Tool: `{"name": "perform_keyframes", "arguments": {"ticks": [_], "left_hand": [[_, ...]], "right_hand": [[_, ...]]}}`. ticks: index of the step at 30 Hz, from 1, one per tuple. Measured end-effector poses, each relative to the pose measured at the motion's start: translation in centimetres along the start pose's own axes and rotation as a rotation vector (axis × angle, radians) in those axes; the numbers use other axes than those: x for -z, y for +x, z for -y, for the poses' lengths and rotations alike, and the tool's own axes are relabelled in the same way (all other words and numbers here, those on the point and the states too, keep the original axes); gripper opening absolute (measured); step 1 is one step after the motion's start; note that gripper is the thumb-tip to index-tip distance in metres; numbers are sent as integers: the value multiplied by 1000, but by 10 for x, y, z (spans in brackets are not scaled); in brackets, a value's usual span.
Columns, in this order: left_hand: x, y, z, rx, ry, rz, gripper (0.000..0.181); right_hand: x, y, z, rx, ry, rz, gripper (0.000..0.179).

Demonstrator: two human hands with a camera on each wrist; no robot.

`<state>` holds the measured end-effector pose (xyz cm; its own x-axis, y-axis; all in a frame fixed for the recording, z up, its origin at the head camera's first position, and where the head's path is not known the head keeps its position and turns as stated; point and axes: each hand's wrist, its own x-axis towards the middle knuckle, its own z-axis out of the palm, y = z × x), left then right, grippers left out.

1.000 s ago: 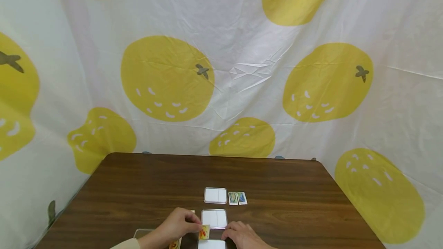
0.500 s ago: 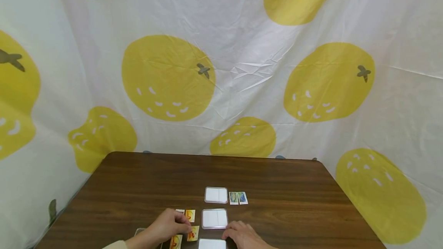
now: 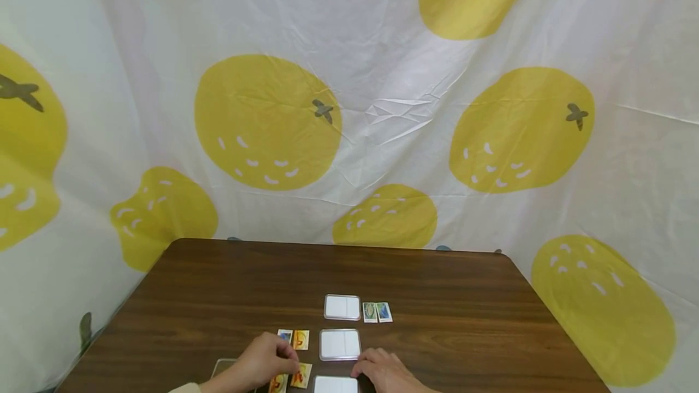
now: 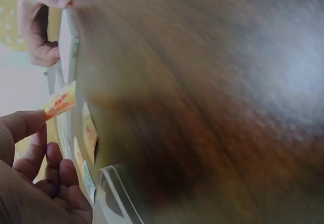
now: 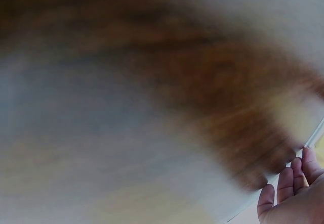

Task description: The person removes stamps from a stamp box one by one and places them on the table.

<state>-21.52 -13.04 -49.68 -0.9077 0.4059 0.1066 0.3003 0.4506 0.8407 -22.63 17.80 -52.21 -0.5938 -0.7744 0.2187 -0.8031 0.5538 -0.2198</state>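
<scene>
My left hand (image 3: 262, 359) pinches a small yellow-and-red picture card (image 3: 301, 376) between thumb and finger; in the left wrist view the card (image 4: 62, 101) is tilted. Close by on the table lie another yellow card (image 3: 301, 339), a blue picture card (image 3: 284, 335) partly behind the hand, and a yellow card (image 3: 277, 384) below. My right hand (image 3: 386, 371) rests on the table, its fingertips beside the nearest clear-rimmed white case (image 3: 335, 385). The right wrist view shows the fingers (image 5: 285, 183) of that hand fairly straight against the surface.
Two more white cases, a middle one (image 3: 340, 344) and a far one (image 3: 342, 307), form a column with the nearest. Two green-blue picture cards (image 3: 377, 312) lie right of the far one. A clear tray (image 3: 222, 365) is partly under the left forearm. The brown table (image 3: 448, 296) meets a fruit-print curtain.
My left hand has moved left with the yellow-and-red card, away from the white cases, then slightly nearer me. Cards it hid have come into view. The right hand has stayed in place.
</scene>
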Motion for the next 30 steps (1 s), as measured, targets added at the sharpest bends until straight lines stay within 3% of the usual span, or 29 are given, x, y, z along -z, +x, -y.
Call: {"name": "perform_keyframes", "arguments": {"ticks": [5,11,25,30], "left_hand": [[-3,0,4,-36,136,-48,12],[-5,1,4,-22,288,-118,13],[0,2,4,-7,312,-154,12],[9,2,6,-5,300,-134,15]], "right_hand": [[0,-1,0,6,-7,-5,35],[-1,-1,0,3,-4,-6,35],[-1,-2,-1,3,-13,-11,31],[-2,0,-1,1,-16,-3,30]]}}
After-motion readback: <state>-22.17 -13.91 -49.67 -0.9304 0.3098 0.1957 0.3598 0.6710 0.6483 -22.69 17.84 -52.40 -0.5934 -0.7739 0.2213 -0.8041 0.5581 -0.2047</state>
